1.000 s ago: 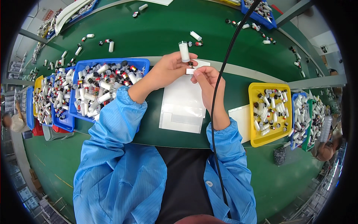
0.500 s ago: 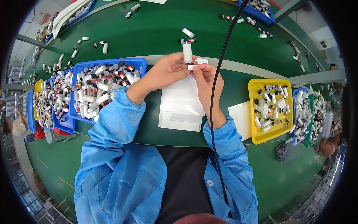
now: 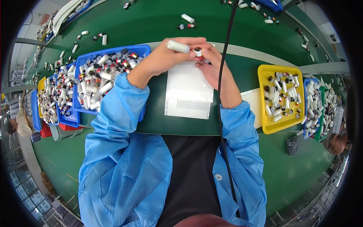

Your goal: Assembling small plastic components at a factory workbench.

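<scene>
Both my hands meet above the work table. My left hand (image 3: 163,57) is closed round a white translucent cylinder (image 3: 178,47), which tilts with one end toward the left. Close to its right end, my right hand (image 3: 218,65) pinches a small part (image 3: 198,52) with a white band, a dark top and a bit of red. Whether this small part is joined to the cylinder is hidden by the fingers. Below the hands lies a flat white sheet (image 3: 185,89) with a shiny surface and smaller rectangles at its near edge.
A blue bin (image 3: 147,49) heaped with white cylinders and red-and-black parts stands at left. A yellow tray (image 3: 267,126) with similar pieces is at right. A black cable (image 3: 221,94) hangs before my right arm. Loose cylinders (image 3: 187,18) lie on the far green table.
The cylinder has turned from upright to tilted leftward, and both hands have shifted slightly up in the view. The small white-banded piece now shows a dark top and red.
</scene>
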`<state>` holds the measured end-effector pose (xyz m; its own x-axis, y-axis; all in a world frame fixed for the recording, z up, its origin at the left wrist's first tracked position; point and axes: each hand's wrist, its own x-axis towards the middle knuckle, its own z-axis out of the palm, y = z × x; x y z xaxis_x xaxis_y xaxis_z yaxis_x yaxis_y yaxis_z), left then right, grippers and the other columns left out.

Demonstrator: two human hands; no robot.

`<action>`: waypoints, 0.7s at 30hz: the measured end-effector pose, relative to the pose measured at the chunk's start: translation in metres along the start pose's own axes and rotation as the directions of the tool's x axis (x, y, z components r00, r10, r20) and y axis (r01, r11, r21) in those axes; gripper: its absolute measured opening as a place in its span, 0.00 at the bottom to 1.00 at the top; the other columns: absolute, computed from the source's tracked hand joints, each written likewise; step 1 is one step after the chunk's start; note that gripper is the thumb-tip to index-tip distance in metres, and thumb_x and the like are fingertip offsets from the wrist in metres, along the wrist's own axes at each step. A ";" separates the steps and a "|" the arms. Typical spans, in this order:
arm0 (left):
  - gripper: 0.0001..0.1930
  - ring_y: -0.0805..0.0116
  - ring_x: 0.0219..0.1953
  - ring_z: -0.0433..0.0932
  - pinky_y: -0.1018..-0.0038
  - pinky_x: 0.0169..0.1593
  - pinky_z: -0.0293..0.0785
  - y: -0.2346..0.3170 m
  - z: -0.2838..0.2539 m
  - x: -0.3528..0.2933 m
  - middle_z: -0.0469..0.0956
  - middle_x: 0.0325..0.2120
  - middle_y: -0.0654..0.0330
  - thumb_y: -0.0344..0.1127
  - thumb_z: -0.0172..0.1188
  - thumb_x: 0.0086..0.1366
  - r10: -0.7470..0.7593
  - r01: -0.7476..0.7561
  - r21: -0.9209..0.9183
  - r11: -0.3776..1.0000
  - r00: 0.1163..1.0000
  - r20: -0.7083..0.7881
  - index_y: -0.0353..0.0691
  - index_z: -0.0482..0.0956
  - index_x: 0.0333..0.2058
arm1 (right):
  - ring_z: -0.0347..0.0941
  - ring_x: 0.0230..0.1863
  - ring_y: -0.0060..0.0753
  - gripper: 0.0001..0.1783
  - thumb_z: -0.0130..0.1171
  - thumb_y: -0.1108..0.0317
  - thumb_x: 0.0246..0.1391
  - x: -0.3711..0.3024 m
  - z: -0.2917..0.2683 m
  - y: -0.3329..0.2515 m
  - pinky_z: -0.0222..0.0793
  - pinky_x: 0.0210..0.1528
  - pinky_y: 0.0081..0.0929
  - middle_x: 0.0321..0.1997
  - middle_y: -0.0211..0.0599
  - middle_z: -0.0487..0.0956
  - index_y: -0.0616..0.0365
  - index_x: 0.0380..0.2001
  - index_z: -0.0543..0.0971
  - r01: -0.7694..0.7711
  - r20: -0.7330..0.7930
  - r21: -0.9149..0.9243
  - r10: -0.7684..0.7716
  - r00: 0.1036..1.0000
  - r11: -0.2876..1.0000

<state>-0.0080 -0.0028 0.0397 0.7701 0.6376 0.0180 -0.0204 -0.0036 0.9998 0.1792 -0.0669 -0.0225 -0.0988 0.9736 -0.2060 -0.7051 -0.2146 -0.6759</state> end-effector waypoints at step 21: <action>0.33 0.49 0.61 0.72 0.60 0.61 0.70 -0.033 -0.076 0.108 0.71 0.58 0.43 0.52 0.64 0.61 -0.202 0.460 0.849 0.260 0.886 -0.418 0.36 0.72 0.58 | 0.74 0.35 0.46 0.11 0.65 0.72 0.44 -0.099 0.054 0.065 0.72 0.41 0.40 0.33 0.44 0.75 0.62 0.32 0.76 0.412 0.450 -0.865 -0.080 0.889 -0.286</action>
<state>0.0276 0.1245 0.0078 0.4196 0.8875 -0.1904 0.8902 -0.3615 0.2771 0.1054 -0.1730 -0.0074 -0.3475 0.9183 0.1894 0.7683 0.3947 -0.5039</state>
